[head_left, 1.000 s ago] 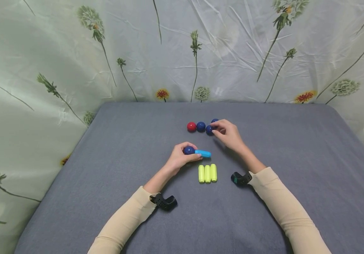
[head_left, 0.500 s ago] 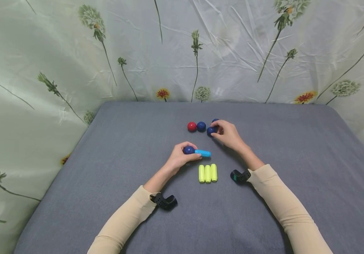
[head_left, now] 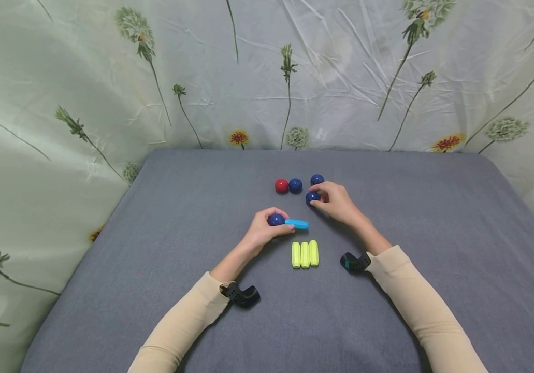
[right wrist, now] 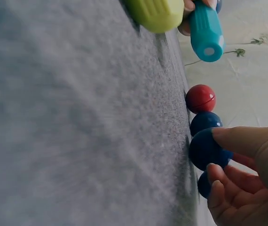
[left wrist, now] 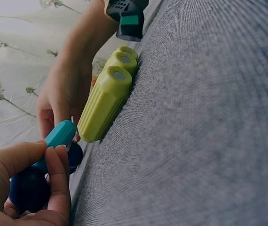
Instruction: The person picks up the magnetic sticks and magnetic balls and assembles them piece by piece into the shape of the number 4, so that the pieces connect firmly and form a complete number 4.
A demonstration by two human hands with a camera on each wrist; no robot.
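My left hand (head_left: 261, 229) grips a dark blue ball (head_left: 276, 219) together with a light blue rod (head_left: 297, 224), which points to the right from the ball. In the right wrist view the rod (right wrist: 206, 33) shows a pale disc in its end. Farther back, my right hand (head_left: 337, 202) pinches another dark blue ball (head_left: 312, 198) between thumb and fingers. Just behind that hand lies a third blue ball (head_left: 317, 180). To its left a red ball (head_left: 282, 185) touches one more blue ball (head_left: 296, 185).
Three yellow-green rods (head_left: 305, 255) lie side by side in front of the hands, with metal discs in their ends in the left wrist view. A grey cloth (head_left: 164, 248) covers the table. Behind it hangs a flower-print curtain (head_left: 341, 77).
My right hand has drawn its blue ball slightly toward me and to the right, away from the red and blue pair. My left hand has hardly moved.
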